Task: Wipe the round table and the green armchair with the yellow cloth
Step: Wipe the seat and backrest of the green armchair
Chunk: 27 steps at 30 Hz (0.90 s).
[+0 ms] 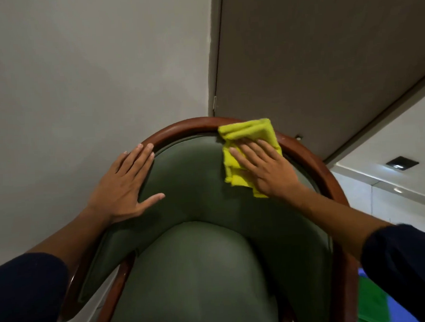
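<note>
Green armchair (195, 186): yellow cloth (248, 144) pressed flat under right-hand fingers (252, 150).

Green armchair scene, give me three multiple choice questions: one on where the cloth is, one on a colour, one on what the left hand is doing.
1. Where does the yellow cloth lie?
A. On the seat cushion
B. On the upper backrest, reaching the wooden rim
C. On the floor

2. What colour is the frame rim of the armchair?
A. Reddish brown
B. White
C. Black

3. What is the state of the left hand?
A. Clenched round the cloth
B. Lifted off the chair
C. Flat and open on the backrest, holding nothing

Answers:
1 B, the folded cloth sits under the right hand at the top of the backrest, its upper edge over the rim.
2 A, the curved wood shows reddish brown.
3 C, its fingers are spread on the upholstery and rim, away from the cloth.
</note>
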Each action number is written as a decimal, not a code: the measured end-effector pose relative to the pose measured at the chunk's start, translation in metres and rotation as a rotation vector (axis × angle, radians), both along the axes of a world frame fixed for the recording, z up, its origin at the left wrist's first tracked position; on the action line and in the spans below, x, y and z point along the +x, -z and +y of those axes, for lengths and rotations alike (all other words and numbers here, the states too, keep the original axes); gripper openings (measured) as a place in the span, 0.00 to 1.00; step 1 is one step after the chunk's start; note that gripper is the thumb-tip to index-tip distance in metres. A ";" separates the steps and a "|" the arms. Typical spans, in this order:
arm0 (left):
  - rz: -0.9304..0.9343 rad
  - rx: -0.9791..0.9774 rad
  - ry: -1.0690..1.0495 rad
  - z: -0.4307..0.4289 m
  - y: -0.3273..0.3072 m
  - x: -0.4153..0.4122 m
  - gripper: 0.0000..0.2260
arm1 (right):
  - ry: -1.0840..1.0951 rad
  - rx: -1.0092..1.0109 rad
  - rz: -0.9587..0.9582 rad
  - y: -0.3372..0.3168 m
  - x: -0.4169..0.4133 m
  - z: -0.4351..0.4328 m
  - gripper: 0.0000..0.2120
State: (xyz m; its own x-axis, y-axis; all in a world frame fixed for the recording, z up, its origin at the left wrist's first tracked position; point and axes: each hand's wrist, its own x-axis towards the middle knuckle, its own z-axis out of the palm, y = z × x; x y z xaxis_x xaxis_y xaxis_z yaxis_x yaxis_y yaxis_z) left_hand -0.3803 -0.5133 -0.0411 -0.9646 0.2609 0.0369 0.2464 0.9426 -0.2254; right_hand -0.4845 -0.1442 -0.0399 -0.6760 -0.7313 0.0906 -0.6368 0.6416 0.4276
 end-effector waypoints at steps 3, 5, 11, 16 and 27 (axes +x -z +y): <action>-0.025 0.038 0.000 0.008 -0.006 -0.005 0.43 | 0.127 0.015 -0.056 -0.014 0.039 0.061 0.31; 0.024 0.071 0.050 0.033 -0.053 0.011 0.41 | 0.343 -0.001 -0.104 -0.060 0.104 0.111 0.30; -0.058 0.331 -0.223 0.149 -0.108 0.060 0.37 | 0.645 -0.370 -0.144 -0.120 0.206 0.179 0.32; -0.389 0.716 -0.356 0.244 -0.058 0.107 0.23 | 1.039 -0.778 -0.396 -0.106 0.203 0.141 0.47; -0.471 1.625 -0.428 0.327 -0.116 0.116 0.43 | 0.419 -0.947 -0.615 -0.122 0.250 0.193 0.46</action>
State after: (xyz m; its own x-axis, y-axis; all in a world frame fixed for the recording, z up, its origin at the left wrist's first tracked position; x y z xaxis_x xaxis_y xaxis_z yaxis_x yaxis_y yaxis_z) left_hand -0.2639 -0.1867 0.0754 -0.9540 -0.0078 -0.2996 -0.2981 0.1282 0.9459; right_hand -0.2348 0.0491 0.0823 -0.9637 -0.2619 0.0524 -0.2359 0.7425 -0.6270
